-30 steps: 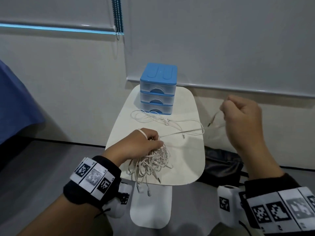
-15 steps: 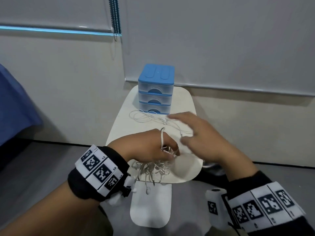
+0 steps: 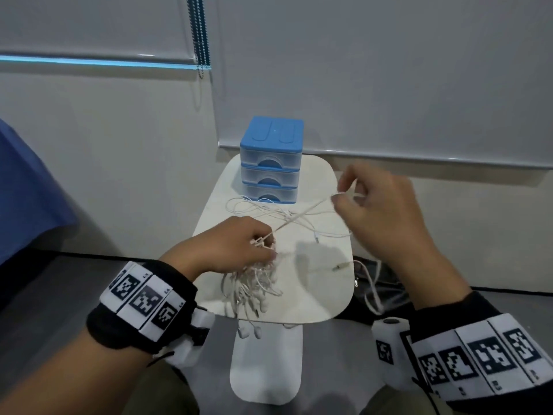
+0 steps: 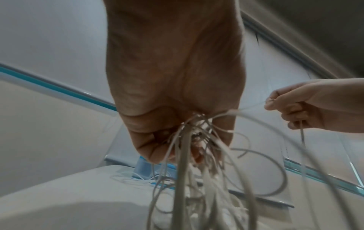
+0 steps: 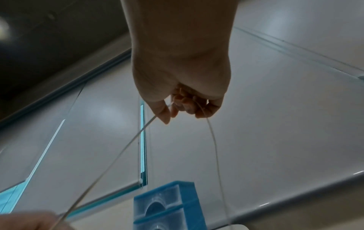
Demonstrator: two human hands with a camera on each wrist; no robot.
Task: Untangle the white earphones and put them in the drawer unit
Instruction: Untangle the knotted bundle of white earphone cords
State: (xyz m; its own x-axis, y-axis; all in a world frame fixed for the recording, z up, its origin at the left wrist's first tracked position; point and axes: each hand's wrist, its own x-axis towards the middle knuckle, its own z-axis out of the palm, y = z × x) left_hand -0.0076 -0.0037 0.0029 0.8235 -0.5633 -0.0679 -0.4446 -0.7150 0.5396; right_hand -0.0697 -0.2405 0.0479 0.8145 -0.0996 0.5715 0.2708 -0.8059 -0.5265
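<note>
Clearly I'm mid-untangle. From the head view, my left hand (image 3: 236,250) is clenched round the knotted bundle of white earphones (image 3: 254,283) over the near half of the small white table (image 3: 323,298), its loose ends and buds hanging past the near edge. My right hand (image 3: 380,211) pinches one strand (image 3: 302,214) and holds it raised to the right; that strand runs taut on a diagonal, from the bundle at near left up to the fingers at far right. A slack set of cables (image 3: 269,206) lies flat just in front of the blue drawer unit (image 3: 270,163), whose three drawers are all shut.

At the left wrist, the left hand (image 4: 175,77) has its fingers curled tight on the bundle (image 4: 197,155), cords spilling downward toward the table.

At the right wrist, the right hand (image 5: 181,74) nips the strand (image 5: 118,154) between thumb and fingertips; a second thin cord (image 5: 214,147) appears to trail from the same fingers, though blur makes that unsure.

Next, I judge, the pull should follow the strand's own line while the left grip loosens slightly, or the knot will tighten.
</note>
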